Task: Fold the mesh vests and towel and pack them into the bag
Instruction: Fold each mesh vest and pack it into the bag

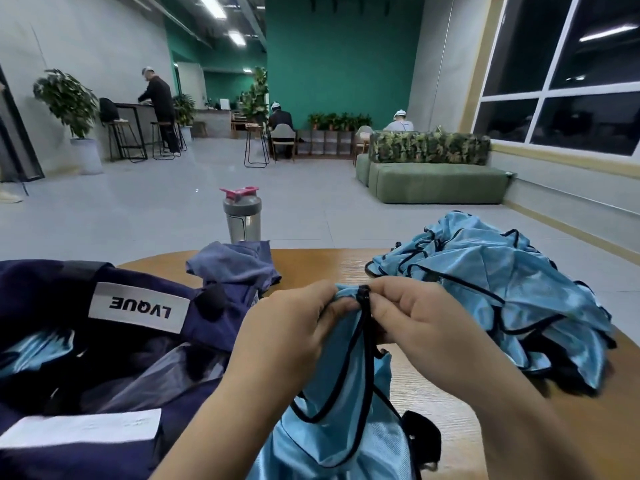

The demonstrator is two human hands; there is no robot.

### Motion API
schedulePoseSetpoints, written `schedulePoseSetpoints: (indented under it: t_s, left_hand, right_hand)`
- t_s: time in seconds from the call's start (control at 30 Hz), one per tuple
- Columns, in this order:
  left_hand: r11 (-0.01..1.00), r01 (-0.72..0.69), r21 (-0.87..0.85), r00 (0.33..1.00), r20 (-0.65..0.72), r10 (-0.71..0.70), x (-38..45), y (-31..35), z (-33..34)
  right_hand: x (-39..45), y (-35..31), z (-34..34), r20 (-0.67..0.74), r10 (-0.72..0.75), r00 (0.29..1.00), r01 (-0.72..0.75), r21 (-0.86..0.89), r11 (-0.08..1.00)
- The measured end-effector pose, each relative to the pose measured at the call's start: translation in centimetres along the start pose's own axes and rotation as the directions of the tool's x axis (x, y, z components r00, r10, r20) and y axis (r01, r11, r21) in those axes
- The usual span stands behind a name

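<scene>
A light blue mesh vest [343, 403] with black trim hangs in front of me over the table's near edge. My left hand [291, 327] and my right hand [415, 323] pinch its top together, side by side. A pile of more blue vests [502, 292] lies at the right on the wooden table [332, 265]. The open navy bag [104, 358] with a white LVQUE label sits at the left, and some blue fabric shows inside it. A crumpled blue-grey towel [235, 265] lies behind the bag, near the table's far edge.
A grey shaker bottle [242, 216] with a pink lid stands at the far edge of the table behind the towel. Beyond are a tiled floor, a green sofa [433, 178], stools, plants and several people at the back.
</scene>
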State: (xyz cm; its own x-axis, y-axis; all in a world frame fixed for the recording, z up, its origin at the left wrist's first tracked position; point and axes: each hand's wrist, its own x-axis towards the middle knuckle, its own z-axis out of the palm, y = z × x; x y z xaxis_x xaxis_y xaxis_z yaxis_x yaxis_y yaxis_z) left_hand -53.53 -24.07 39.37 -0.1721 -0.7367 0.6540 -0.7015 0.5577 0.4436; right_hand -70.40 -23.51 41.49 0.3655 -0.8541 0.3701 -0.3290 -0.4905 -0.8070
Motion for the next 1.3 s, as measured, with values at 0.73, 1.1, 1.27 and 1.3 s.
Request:
schedulePoseSetpoints:
  t_s: [0.73,1.1,1.27,1.3]
  left_hand:
    - [0.948,-0.072,-0.311,0.958,0.242,0.152,1.3,-2.1,-0.8]
    - [0.921,0.128,-0.368,0.876,0.477,0.069,3.3,-2.4,-4.7]
    - [0.975,-0.218,-0.045,0.924,0.314,0.220,4.1,-0.8,-4.4]
    - [0.967,-0.253,-0.030,0.923,0.291,0.250,4.3,-0.5,-4.2]
  right_hand:
    - [-0.8,0.8,-2.1,0.000,0.086,0.996,-0.081,0.323,0.943]
    - [1.5,0.1,-3.1,-0.026,0.138,0.990,-0.131,0.173,0.976]
    - [2.8,-1.2,-3.1,0.006,0.042,0.999,-0.034,-0.479,0.877]
    - [3.2,-1.5,-3.2,0.008,0.013,1.000,-0.007,-0.548,0.836]
